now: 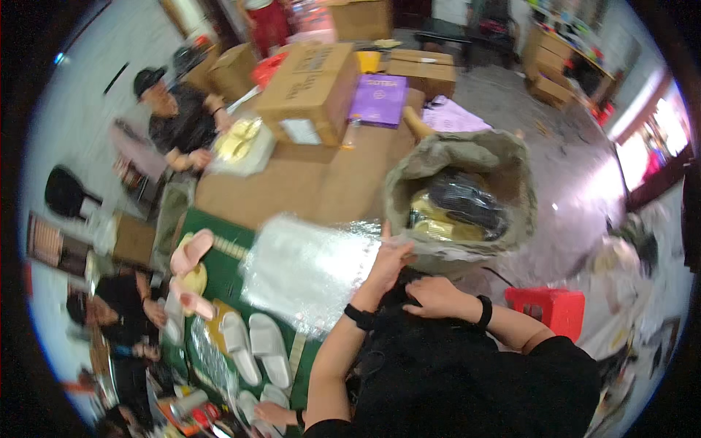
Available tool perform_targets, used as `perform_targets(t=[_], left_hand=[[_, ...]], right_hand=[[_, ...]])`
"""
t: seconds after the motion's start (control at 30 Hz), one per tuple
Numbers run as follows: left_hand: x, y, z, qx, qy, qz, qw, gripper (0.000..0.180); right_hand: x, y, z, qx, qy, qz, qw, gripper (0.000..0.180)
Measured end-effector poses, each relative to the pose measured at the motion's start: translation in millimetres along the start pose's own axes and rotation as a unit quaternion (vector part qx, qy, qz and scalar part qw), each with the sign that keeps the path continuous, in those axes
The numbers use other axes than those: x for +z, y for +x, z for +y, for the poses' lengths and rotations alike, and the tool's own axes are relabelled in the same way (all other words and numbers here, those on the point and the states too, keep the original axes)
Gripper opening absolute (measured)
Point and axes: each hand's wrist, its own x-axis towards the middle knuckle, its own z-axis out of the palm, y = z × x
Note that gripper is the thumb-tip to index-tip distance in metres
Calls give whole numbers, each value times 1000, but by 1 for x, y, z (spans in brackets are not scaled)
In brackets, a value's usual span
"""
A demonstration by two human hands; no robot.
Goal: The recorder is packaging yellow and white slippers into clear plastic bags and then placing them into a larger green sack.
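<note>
My left hand [391, 264] is at the near rim of a grey-green woven sack [522, 171], beside a stack of clear plastic bags [310, 266]. One finger points away from me and the others curl together; whatever they pinch is too blurred to name. Close against my black shirt, my right hand [438, 297] has its fingers bent in, and what they hold is hidden. Inside the sack lie black slippers [467, 201] and yellow slippers [436, 219] in clear wrapping. White slippers [270, 350] and pink slippers [193, 250] rest on the green table mat [237, 281].
Cardboard boxes [310, 91] and a purple package [380, 101] stand at the table's far side. A red stool [548, 310] is to my right. Co-workers sit along the left; one handles yellow slippers [237, 139]. Another person's hand [274, 414] is among slippers at the lower edge.
</note>
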Motion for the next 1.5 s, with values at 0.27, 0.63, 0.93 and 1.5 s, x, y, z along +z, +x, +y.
perform_targets(t=[0.27,0.63,0.93,1.5], left_hand=[[-93,-73,-11,69,204,245,946,43],[-174,-107,-120,45,489,482,725,33],[-174,-92,-168,-12,654,465,597,39],[-242,-136,-80,14,475,714,514,56]], right_hand=[[81,163,11,-114,-35,-314,942,43],[121,219,-29,-297,-178,-137,928,23],[148,243,31,-384,-200,-200,879,56],[147,259,42,-400,-231,-273,844,66]])
